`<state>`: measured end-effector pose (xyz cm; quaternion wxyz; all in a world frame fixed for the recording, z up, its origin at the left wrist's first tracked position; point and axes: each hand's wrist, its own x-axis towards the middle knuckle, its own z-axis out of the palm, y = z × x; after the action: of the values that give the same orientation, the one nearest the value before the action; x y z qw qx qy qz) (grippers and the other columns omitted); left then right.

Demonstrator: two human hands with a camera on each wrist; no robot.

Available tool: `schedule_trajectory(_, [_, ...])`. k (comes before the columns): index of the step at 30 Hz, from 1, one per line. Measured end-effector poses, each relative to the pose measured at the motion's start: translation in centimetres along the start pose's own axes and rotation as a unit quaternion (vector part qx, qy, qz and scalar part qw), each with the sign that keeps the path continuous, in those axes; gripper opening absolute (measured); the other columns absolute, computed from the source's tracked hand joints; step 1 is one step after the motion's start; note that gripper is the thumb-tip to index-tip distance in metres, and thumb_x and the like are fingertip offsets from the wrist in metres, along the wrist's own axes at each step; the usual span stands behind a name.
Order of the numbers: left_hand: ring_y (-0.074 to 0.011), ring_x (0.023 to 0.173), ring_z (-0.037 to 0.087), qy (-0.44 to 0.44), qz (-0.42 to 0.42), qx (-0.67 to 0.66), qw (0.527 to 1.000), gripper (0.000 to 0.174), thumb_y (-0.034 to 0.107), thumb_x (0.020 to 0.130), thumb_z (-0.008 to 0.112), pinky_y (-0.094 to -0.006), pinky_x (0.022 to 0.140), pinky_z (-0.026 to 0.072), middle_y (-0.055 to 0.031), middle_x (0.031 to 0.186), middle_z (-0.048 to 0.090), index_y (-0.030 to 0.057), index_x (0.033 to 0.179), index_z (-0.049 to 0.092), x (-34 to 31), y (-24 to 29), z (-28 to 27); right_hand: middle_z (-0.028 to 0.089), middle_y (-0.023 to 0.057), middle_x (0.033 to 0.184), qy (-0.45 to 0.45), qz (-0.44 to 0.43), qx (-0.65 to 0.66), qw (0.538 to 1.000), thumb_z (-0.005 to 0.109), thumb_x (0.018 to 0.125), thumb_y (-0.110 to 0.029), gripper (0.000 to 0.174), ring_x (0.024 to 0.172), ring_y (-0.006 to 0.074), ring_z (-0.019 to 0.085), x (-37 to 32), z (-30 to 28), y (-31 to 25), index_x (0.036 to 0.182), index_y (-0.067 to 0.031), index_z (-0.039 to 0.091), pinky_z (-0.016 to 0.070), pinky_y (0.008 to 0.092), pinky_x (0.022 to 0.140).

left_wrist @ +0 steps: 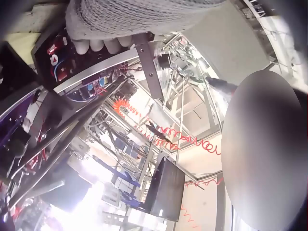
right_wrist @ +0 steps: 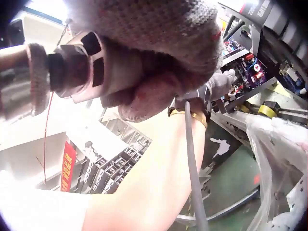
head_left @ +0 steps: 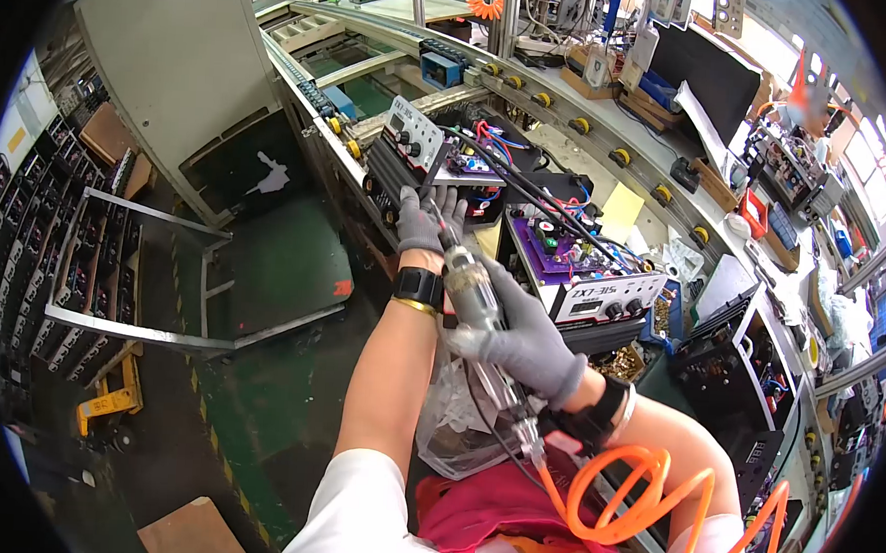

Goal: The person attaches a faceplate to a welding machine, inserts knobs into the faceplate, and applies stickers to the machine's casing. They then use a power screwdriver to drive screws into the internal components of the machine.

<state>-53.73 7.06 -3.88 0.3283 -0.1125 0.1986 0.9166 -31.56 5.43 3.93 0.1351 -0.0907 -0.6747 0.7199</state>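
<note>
While the right grip [head_left: 520, 341] is closed around one silver power driver [head_left: 477, 303], the left grip [head_left: 429, 224] is open, fingers extended and resting at the near end of the farther unit. Two gloves, one per hand. Driver count: one, slanted, bit end just beside the left fingers; can't tell if it touches a screw. One orange coiled hose [head_left: 617, 496] runs off its rear end.

Two labelled front panels: farther panel [head_left: 413, 135], tilted, and nearer panel [head_left: 607, 300], two black knobs on each. Nearer panel fronts one open unit with a purple circuit board [head_left: 544, 252], right of the driver. Dark cables [head_left: 528, 186] cross over both units, exact count unclear. One yellow sheet [head_left: 622, 212] behind the nearer unit. One clear plastic bag [head_left: 460, 428] below the driver.
</note>
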Motion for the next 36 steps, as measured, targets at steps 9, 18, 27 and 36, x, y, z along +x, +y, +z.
schedule_trajectory(9, [-0.0295,0.108,0.059,-0.063,0.007,0.04,0.997,0.047,0.051,0.094,0.049,-0.0512,0.094,0.0477,-0.0108,0.11,0.061,0.0055,0.103,0.055,0.5,3.5,-1.6,0.051,0.0186,0.127,-0.013,0.017,-0.105,0.994,0.082,0.067,-0.025,0.107,0.112,0.0208,0.053,4.8,1.2,-0.4,0.145,0.0073,0.017,0.0422,0.0307,0.097])
schedule_trajectory(18, [-0.03,0.109,0.052,-0.082,-0.041,-0.026,0.995,0.045,0.043,0.092,0.055,-0.0563,0.102,0.038,-0.0113,0.112,0.058,0.0012,0.109,0.057,1.3,4.2,-2.7,0.056,0.0135,0.121,0.026,0.032,-0.179,0.983,0.084,0.065,-0.029,0.106,0.104,0.0188,0.055,6.6,-0.9,2.4,0.147,-0.0004,0.023,0.0437,0.0302,0.092])
schedule_trajectory(27, [-0.0303,0.105,0.055,-0.097,-0.024,-0.027,0.995,0.042,0.038,0.092,0.057,-0.0549,0.103,0.0392,-0.0136,0.108,0.056,-0.0006,0.108,0.054,1.1,4.3,-2.5,0.059,0.0246,0.118,0.006,0.031,-0.287,0.957,0.081,0.063,-0.037,0.109,0.108,0.0314,0.06,7.6,-0.5,2.3,0.146,-0.0002,0.022,0.0449,0.034,0.094])
schedule_trajectory(36, [-0.0287,0.104,0.055,-0.112,-0.005,-0.004,0.994,0.044,0.039,0.091,0.059,-0.0526,0.1,0.0433,-0.0144,0.108,0.057,-0.0015,0.108,0.053,0.9,4.1,-2.6,0.059,0.0251,0.119,0.015,0.026,-0.272,0.962,0.082,0.063,-0.039,0.108,0.11,0.0328,0.059,8.4,-1.0,3.3,0.146,-0.0008,0.025,0.0443,0.0347,0.095])
